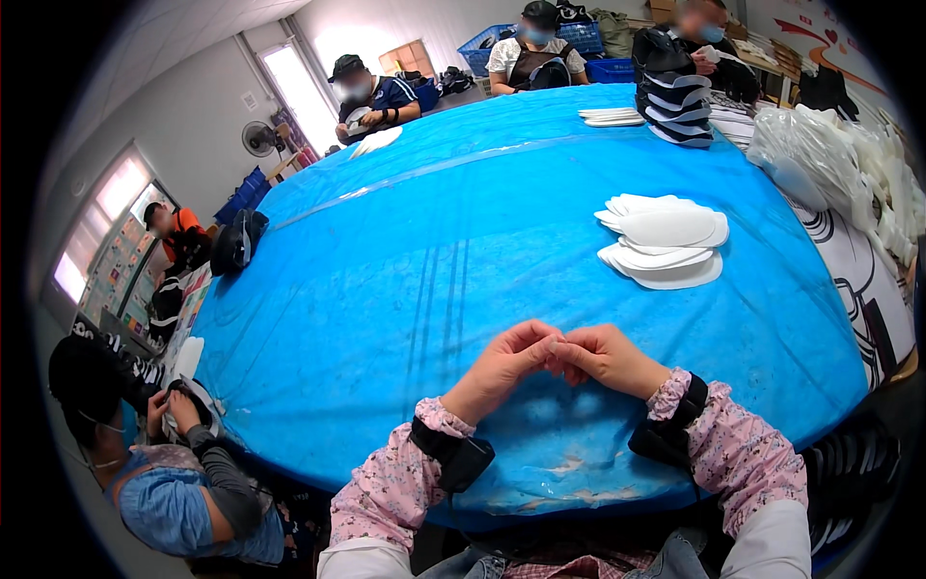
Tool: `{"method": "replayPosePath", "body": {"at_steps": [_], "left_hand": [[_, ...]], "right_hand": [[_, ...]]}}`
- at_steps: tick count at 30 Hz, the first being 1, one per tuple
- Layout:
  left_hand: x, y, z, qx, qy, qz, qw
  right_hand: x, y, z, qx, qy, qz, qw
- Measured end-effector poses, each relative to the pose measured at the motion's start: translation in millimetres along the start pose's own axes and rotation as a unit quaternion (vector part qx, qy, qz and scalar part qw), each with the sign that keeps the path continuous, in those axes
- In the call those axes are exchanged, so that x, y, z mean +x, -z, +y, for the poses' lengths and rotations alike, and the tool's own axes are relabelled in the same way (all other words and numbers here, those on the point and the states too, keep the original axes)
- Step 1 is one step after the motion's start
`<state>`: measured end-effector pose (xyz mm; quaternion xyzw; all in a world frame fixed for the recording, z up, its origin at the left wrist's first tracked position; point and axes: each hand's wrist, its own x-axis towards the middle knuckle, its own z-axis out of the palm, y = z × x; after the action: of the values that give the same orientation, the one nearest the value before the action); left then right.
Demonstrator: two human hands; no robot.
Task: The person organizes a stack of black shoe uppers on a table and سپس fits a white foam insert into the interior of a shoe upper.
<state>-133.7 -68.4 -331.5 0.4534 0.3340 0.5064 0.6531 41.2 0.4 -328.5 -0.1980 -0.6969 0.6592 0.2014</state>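
1. Both forearms come in from the six o'clock edge in pink flowered sleeves with dark wrist straps, and meet over the near rim of the table (386, 289), which is covered in blue plastic sheeting.
2. Left hand (506, 362) and right hand (608, 355) touch at the fingertips; the fingers of each are curled and pinched together at the point where they meet. Whether anything small is gripped between them cannot be told, as nothing shows there.
3. Bare blue sheeting lies under the hands and around them, scuffed pale at the near edge.
4. At about one o'clock from the hands, well apart from them, lies a pile of white insoles (666, 241), fanned out in two overlapping layers.
5. Farther at one o'clock, near the far rim, stands a stack of dark insoles (675, 106) with a few white ones just beside it.
6. At two o'clock, along the table's right edge, sits a clear plastic bag (820, 159) of white pieces.
7. Other people sit around the table: one at eight o'clock bent over dark pieces, others at eleven and twelve o'clock on the far side.
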Motion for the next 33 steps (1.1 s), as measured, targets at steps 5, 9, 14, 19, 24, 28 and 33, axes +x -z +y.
{"method": "replayPosePath", "body": {"at_steps": [5, 9, 14, 19, 24, 28, 33], "left_hand": [[1.2, -0.5, 2.1, 0.014, 0.018, -0.004, 1.0], [2.4, 3.9, -0.4, 0.111, -0.027, 0.012, 0.993], [3.9, 0.6, -3.4, 0.138, -0.068, 0.009, 0.988], [4.2, -2.4, -2.1, 0.132, -0.059, 0.004, 0.989], [0.8, -0.3, 1.9, 0.069, -0.014, 0.036, 0.997], [0.5, -10.6, 7.7, 0.091, -0.029, 0.068, 0.993], [2.0, -6.7, 4.7, 0.183, -0.052, 0.039, 0.981]], "right_hand": [[-0.4, -0.5, -1.7, -0.005, -0.003, -0.002, 1.0], [0.7, 0.9, -1.0, -0.024, -0.009, -0.004, 1.0], [1.1, 0.0, 0.7, -0.035, -0.011, 0.002, 0.999], [0.4, 0.1, -1.3, -0.03, -0.007, 0.004, 1.0], [0.1, 0.5, -2.7, -0.03, -0.009, 0.0, 1.0], [-0.2, -1.7, -1.3, 0.008, -0.005, 0.018, 1.0], [1.0, 1.9, 5.1, -0.025, 0.01, 0.011, 1.0]]}}
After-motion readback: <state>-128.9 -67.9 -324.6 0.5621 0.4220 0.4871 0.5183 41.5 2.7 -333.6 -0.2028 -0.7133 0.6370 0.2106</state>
